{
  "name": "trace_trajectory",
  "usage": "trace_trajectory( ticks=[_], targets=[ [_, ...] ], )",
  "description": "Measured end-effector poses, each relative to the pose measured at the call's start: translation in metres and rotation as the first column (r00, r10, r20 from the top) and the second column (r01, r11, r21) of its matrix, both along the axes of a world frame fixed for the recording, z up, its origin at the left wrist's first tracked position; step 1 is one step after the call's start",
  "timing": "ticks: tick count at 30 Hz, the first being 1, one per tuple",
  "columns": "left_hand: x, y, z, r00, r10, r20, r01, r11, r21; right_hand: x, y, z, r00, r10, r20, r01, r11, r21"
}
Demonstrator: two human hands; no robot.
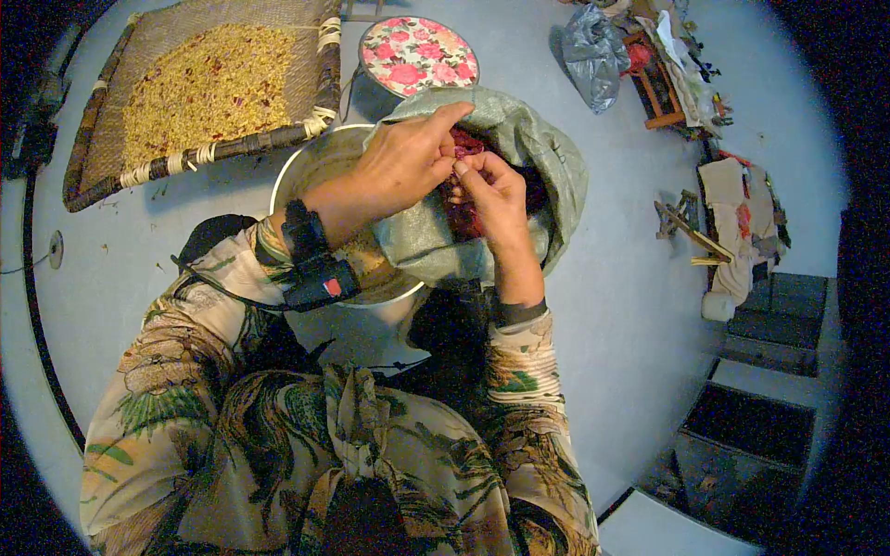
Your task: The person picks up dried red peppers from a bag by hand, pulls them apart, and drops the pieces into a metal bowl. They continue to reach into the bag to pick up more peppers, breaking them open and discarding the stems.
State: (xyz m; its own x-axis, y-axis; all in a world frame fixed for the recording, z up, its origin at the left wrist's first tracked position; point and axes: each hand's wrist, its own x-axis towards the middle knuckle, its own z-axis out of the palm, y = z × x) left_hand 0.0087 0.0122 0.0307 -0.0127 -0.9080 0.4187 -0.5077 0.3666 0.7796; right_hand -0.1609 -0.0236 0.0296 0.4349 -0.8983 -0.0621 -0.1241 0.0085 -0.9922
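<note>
My left hand (399,167) and my right hand (496,190) meet over the mouth of a pale green woven sack (547,139). Thumbs and fingertips of both are pinched together on something small, mostly hidden by the fingers. Dark red, shiny pieces (466,218) that look like dried chillies fill the sack just below my hands. Under my left forearm and partly behind the sack stands a wide, white-rimmed basin (287,171), with some pale yellowish bits inside.
A wood-framed mesh tray (88,153) at upper left holds yellow grains mixed with red bits (209,93). Behind the basin is a round flower-patterned stool (417,54). A grey plastic bag (593,56), a wooden frame (649,88) and cloth-covered furniture (728,213) line the right side.
</note>
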Motion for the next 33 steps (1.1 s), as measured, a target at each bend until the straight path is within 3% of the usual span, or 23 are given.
trace_trajectory(
  ticks=[5, 14, 20, 26, 29, 33],
  targets=[
    [0.0, 0.001, 0.002, 1.0, 0.009, 0.004, -0.009, 1.0, 0.008, 0.002, 0.001, 0.001, 1.0, 0.0, 0.002, 0.0, 1.0, -0.002],
    [0.0, -0.003, 0.002, 0.905, 0.017, -0.425, 0.038, 0.992, 0.119, 0.001, -0.001, 0.006, 0.998, -0.025, 0.065, 0.02, 0.997, 0.07],
    [0.004, -0.007, 0.0, 0.829, 0.009, -0.559, 0.107, 0.979, 0.175, -0.002, -0.004, 0.005, 0.997, -0.072, 0.042, 0.069, 0.994, 0.083],
    [0.004, 0.001, 0.002, 0.943, -0.07, -0.325, 0.121, 0.983, 0.137, -0.002, -0.005, 0.004, 0.997, -0.077, 0.015, 0.076, 0.996, 0.049],
    [0.004, 0.004, 0.006, 0.993, -0.028, -0.116, 0.034, 0.998, 0.051, 0.0, -0.002, 0.005, 0.998, -0.057, -0.013, 0.058, 0.998, 0.017],
    [0.002, 0.002, 0.003, 0.999, 0.012, -0.053, -0.011, 1.0, 0.029, 0.003, 0.001, 0.005, 0.999, -0.042, -0.017, 0.041, 0.997, -0.063]
  ],
)
